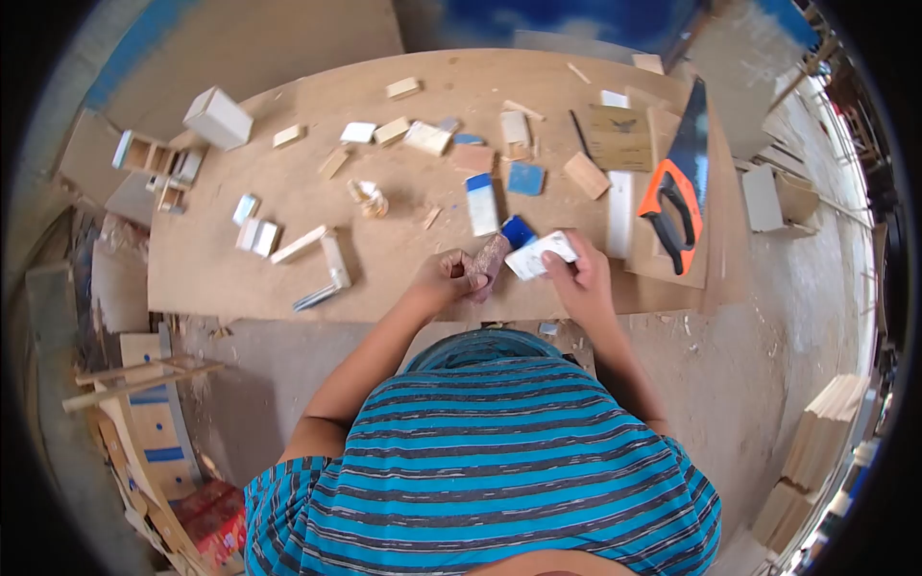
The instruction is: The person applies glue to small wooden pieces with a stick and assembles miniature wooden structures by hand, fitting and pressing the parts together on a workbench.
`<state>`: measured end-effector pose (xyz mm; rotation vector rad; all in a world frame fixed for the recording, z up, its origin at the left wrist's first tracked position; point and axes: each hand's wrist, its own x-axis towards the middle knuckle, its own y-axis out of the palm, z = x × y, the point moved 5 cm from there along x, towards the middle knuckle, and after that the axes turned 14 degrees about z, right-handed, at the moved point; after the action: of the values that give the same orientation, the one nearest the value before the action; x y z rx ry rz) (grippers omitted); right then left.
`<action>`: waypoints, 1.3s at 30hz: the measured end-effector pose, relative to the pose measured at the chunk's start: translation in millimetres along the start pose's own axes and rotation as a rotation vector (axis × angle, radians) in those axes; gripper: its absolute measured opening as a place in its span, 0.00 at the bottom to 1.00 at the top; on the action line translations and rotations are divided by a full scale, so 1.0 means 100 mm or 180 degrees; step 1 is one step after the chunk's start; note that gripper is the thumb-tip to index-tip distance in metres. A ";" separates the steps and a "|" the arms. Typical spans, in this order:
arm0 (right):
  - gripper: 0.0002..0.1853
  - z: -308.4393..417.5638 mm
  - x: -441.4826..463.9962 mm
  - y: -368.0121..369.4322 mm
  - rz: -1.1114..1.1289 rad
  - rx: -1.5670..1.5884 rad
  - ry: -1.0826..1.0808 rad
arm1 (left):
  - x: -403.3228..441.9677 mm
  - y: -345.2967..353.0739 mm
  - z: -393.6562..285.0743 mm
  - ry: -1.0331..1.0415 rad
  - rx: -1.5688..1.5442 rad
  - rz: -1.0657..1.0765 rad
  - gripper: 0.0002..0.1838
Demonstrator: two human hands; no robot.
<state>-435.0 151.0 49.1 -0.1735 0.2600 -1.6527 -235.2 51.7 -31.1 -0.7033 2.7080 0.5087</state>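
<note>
At wood tbl (pixel 221 283), w/ handsaw (pixel 690 171) lying on R side + brown sheet (pixel 619 149) L of it, w/ dark emblem (pixel 629 125), print too small to read. Gripping white block (pixel 538 255) in R hand (pixel 581 278), partly curled, mid-tbl, nr. near edge. Pinching crumpled brownish pc (pixel 490 264) in L hand (pixel 447 280), tightly curled, just L of white block. Just behind: blue block (pixel 518 229).

No legible txt, nos. or brands; dark emblem (pixel 626 126) on brown sheet (pixel 619 151), too sm. to read.

There are two hands (pixel 451 278), one saw (pixel 690 158), one black stick (pixel 580 134), one table (pixel 384 264) and over ten small blocks (pixel 587 176).
</note>
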 end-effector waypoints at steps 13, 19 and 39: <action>0.12 -0.01 0.41 1.00 0.0278 -0.1427 -0.0548 | -0.87 -0.01 -0.09 0.1564 0.3738 -0.1739 0.20; 0.12 0.18 0.32 1.30 0.0211 -0.1920 -0.1055 | -1.01 0.06 0.02 0.1774 0.4435 -0.1590 0.23; 0.10 0.14 0.44 1.43 0.0146 -0.2200 -0.1009 | -0.82 -0.04 0.13 0.1472 0.4389 -0.1446 0.18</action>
<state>-298.6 94.3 21.7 -0.9331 0.5790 -1.4082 -162.0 87.0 -13.4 -0.9319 2.2852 -1.6029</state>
